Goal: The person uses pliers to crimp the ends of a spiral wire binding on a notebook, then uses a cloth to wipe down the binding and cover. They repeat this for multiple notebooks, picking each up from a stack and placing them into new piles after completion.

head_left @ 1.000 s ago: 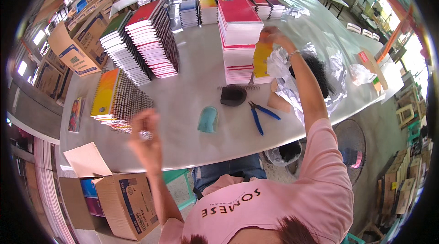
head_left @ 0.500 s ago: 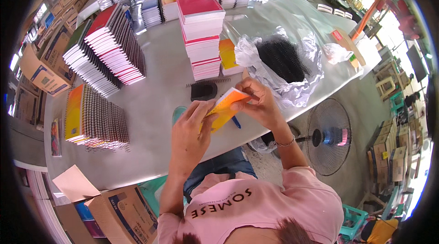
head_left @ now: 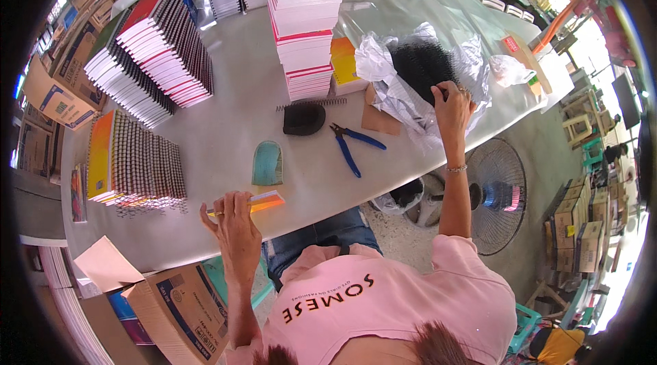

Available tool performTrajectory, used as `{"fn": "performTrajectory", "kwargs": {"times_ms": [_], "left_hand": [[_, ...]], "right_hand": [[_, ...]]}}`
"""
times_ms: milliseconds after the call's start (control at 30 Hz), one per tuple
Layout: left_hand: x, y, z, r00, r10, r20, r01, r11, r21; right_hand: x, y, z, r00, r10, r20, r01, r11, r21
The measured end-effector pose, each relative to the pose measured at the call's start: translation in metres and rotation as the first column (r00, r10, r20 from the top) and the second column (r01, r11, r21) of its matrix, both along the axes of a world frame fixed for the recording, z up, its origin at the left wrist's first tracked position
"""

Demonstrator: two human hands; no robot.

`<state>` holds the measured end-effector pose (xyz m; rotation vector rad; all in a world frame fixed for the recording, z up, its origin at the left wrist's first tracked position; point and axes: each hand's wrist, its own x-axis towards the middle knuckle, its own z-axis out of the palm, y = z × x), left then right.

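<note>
Near the front edge of the table, my left hand is closed around a thin yellow-and-orange notebook, held nearly edge-on. My right hand reaches out to the right, its fingers curled at the near edge of a pile of black spiral binding coils. Crumpled white paper surrounds that pile. Between my hands lie blue-handled cutting pliers, a black rounded pad with a loose coil behind it, and a teal rounded pad.
A tall stack of red-covered notebooks stands mid-table. Spiral-bound stacks, yellow and red, occupy the left side. An opened cardboard box sits below the table at left. A floor fan stands off the right edge.
My hands have parted. The left one has carried the notebook left and nearer to me; the right has let go of it and moved to the coil pile. The pliers are now uncovered.
</note>
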<state>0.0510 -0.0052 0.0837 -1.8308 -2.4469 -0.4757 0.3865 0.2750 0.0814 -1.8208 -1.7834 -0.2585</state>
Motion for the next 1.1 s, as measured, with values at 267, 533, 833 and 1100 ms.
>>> {"fn": "performTrajectory", "kwargs": {"times_ms": [267, 533, 833, 1100], "left_hand": [[0.019, -0.003, -0.018, 0.994, 0.079, 0.072, -0.088, 0.985, 0.147], [0.027, 0.011, -0.039, 0.968, 0.188, 0.166, -0.232, 0.921, 0.313], [0.029, 0.016, -0.044, 0.962, 0.22, 0.164, -0.266, 0.894, 0.36], [0.03, 0.018, -0.039, 0.961, 0.2, 0.192, -0.259, 0.897, 0.358]], "right_hand": [[0.003, 0.013, -0.004, 0.996, -0.013, -0.092, 0.03, 0.983, 0.179], [-0.008, -0.038, 0.035, 0.015, 0.521, -0.853, -0.432, 0.773, 0.465], [-0.12, -0.116, 0.025, 0.064, 0.375, -0.925, -0.944, 0.322, 0.065], [-0.156, -0.137, -0.008, 0.222, 0.651, -0.726, -0.973, 0.102, -0.206]]}}
